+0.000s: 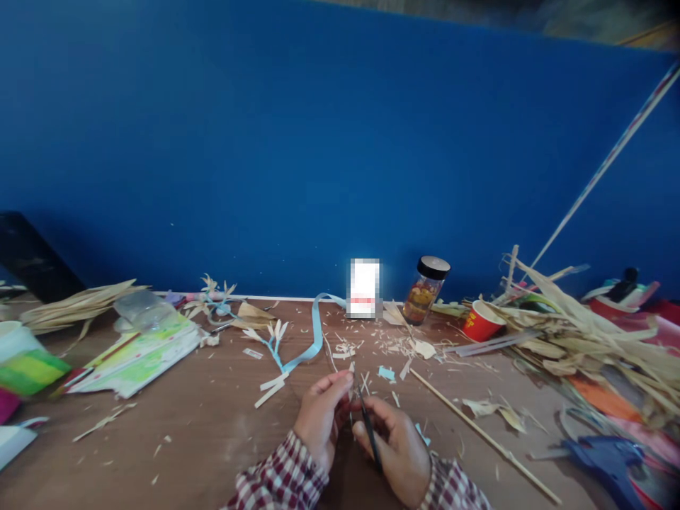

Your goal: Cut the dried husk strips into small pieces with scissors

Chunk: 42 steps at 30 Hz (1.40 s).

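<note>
Near the table's front, my left hand is closed, thumb and forefinger pinching a small pale strip, seemingly corn husk. My right hand grips a slim dark pointed tool, whose exact kind I cannot make out. Its tip meets the strip beside my left fingertips; my other fingers are partly hidden. Just beyond the hands lie pale husk scraps and a light blue paper piece. A light blue ribbon curls behind, next to a blue-stemmed sprig with pale husk petals.
A black-lidded jar and a red paper cup stand at the back. Dried husks pile up at right, above a blue glue gun. A thin stick lies right of my hands. Painted paper lies left.
</note>
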Tool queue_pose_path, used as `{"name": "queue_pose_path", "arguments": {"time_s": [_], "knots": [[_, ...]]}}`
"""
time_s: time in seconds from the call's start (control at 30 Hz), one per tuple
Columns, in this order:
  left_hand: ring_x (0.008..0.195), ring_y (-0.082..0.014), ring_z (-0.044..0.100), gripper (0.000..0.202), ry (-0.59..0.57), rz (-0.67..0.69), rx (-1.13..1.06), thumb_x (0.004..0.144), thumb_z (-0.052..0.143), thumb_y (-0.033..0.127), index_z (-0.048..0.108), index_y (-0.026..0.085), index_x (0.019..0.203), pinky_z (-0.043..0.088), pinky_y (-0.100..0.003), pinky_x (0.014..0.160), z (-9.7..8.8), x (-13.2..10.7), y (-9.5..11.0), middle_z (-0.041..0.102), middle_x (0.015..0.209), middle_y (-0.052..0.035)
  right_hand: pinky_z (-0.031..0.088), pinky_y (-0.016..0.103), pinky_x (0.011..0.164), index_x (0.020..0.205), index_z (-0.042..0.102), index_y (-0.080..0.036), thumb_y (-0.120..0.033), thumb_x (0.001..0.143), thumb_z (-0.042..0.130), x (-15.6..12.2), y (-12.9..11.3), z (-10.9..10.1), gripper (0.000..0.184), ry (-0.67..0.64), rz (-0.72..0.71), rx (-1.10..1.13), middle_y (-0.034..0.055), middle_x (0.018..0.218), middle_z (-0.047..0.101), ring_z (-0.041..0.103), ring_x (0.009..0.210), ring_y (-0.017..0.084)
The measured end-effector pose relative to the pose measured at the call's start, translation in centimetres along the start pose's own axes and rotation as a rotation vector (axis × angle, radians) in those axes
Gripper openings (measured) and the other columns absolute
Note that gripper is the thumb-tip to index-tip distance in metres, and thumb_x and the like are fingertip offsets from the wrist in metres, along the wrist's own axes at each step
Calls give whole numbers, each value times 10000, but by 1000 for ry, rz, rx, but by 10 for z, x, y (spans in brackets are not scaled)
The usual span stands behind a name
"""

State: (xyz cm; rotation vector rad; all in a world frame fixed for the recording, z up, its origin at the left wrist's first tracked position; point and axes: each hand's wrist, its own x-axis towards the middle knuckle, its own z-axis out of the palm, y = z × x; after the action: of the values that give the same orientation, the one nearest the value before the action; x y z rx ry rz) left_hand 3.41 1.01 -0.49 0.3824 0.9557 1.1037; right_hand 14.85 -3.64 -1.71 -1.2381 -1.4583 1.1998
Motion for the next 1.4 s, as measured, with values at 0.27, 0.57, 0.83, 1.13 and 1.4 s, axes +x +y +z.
{"name": "queue_pose_path", "arguments": {"time_s": [0.27,0.57,0.83,1.13,1.4], "knots": [[427,-71,514,90,0,-17,0,660,645,141,601,114,733,459,-177,462,0,1,0,511,490,30,317,164,446,951,570,-183,-250,754,582,0,2,0,209,-15,28,32,-48,600,470,383,502,78],[438,-74,516,110,-14,-16,-22,636,672,158,603,119,712,458,-180,467,1,-2,1,510,488,31,338,169,449,952,582,-179,-313,758,569,0,0,1,236,10,25,9,-32,612,497,408,511,91],[435,-65,498,91,-6,-12,-29,642,663,139,611,109,710,464,-185,478,1,-3,1,504,488,34,328,171,447,950,579,-180,-299,766,569,-1,-3,0,218,-8,22,-9,-47,573,446,393,501,90],[444,-68,501,101,0,-17,-38,633,671,140,608,112,707,474,-196,495,2,-1,1,505,494,36,340,165,455,945,576,-182,-302,773,562,0,-1,1,210,-2,17,-8,-40,609,471,391,510,83],[437,-63,501,98,-9,-9,-45,628,675,138,620,114,706,473,-184,482,0,-1,0,513,493,36,334,166,445,948,577,-188,-324,772,560,-1,0,1,223,4,39,0,-41,595,464,389,503,86]]}}
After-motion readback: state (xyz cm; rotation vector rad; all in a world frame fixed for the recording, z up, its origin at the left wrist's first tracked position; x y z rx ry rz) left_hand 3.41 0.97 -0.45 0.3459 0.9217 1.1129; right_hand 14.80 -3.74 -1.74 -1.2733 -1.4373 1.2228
